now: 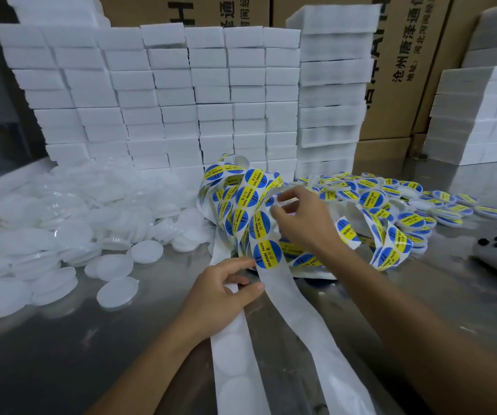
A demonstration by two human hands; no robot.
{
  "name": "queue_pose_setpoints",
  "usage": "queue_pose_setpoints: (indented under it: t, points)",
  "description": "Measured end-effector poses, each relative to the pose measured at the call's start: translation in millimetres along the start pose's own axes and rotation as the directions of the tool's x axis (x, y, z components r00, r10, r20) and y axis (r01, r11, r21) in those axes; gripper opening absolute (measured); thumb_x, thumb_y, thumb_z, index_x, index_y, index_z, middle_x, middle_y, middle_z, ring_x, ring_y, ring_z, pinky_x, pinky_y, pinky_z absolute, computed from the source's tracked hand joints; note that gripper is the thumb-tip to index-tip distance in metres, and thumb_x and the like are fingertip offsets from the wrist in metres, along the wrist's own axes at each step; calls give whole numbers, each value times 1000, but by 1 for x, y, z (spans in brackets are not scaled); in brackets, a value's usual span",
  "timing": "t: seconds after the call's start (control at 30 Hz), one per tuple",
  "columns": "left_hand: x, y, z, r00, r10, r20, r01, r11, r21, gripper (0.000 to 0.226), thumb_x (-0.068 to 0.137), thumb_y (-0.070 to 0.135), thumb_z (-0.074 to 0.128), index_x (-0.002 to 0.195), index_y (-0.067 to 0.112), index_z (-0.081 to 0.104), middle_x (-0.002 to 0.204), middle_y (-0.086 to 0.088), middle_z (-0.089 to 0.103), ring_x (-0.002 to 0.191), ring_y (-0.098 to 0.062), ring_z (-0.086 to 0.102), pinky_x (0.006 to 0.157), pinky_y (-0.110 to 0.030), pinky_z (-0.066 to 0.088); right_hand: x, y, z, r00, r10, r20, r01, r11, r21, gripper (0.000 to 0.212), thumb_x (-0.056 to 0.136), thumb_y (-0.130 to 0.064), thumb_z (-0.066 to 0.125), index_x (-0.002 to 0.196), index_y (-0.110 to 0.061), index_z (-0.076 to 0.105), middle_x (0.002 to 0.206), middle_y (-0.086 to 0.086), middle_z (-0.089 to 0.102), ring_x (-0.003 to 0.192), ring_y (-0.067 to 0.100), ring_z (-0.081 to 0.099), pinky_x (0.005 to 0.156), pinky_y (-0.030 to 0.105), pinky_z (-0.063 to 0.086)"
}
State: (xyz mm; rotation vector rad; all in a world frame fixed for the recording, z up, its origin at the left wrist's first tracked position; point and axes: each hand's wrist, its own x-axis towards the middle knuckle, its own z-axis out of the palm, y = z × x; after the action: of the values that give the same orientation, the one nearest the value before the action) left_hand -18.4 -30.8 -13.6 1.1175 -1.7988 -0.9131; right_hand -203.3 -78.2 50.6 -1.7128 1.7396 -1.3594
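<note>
White paper backing strip (283, 284) of round blue-and-yellow "SOLDERING PASTE" stickers is the one to watch. It spills out of a tangled heap at the middle of the steel table (61, 354) and runs down toward the camera. The left hand (223, 298) pinches the strip, thumb on its edge and fingers curled just beside the lowest sticker (266, 255). The right hand (301, 217) is up in the heap, thumb and forefinger closed on a white loop of that strip.

Here's the danger: those loops cross each other everywhere. If the right hand tugs, I'd say the coils could cinch into a knot, or the thin paper could tear. Exposed stickers might also grab a neighbouring loop and crease.

A sliding heap could sweep the labelled white lids (439, 205) on the right into the bare white plastic lids (61, 235) on the left, mixing done with undone.
</note>
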Motion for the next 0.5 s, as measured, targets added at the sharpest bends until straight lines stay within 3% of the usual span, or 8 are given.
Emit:
queue_pose_setpoints:
  t: [0.13,0.23,0.33,0.4,0.5]
  points:
    - [0,1,1,1000,-3,-17,3,1000,-12,38,81,21,77,102,51,65,101,23,70,79,11,63,59,-5,40,-13,-6,7,994,-54,98,62,995,-78,24,87,-47,60,103,-30,55,78,-13,70,75,12,67,73,39,55]
    - [1,2,2,1000,12,-5,-12,1000,-18,42,80,18,77,101,52,62,117,22,65,85,11,64,60,-4,42,-17,-7,6,987,-95,127,106,991,-81,33,84,-54,64,108,-31,58,73,-14,68,77,8,64,71,36,52]
    - [1,-2,2,1000,-6,-7,6,1000,-11,41,80,22,78,112,43,63,115,22,66,92,10,63,65,-5,42,-23,-3,7,984,-128,126,142,983,-112,34,83,-31,73,113,-32,56,93,-8,67,89,11,63,77,41,55]
    - [1,-4,2,999,-28,-28,27,999,-39,47,79,22,78,120,38,60,113,22,66,93,6,64,69,-12,46,-26,-3,8,988,-134,72,134,991,16,32,83,-22,73,107,-31,53,89,-4,67,78,8,61,72,38,54]
    - [2,-2,2,995,-55,-77,43,988,-145,48,79,15,80,117,34,59,110,16,68,87,-5,68,79,-25,54,-28,-7,7,986,-164,7,155,948,278,22,84,-9,73,91,-24,59,81,-5,66,64,6,58,59,30,49]
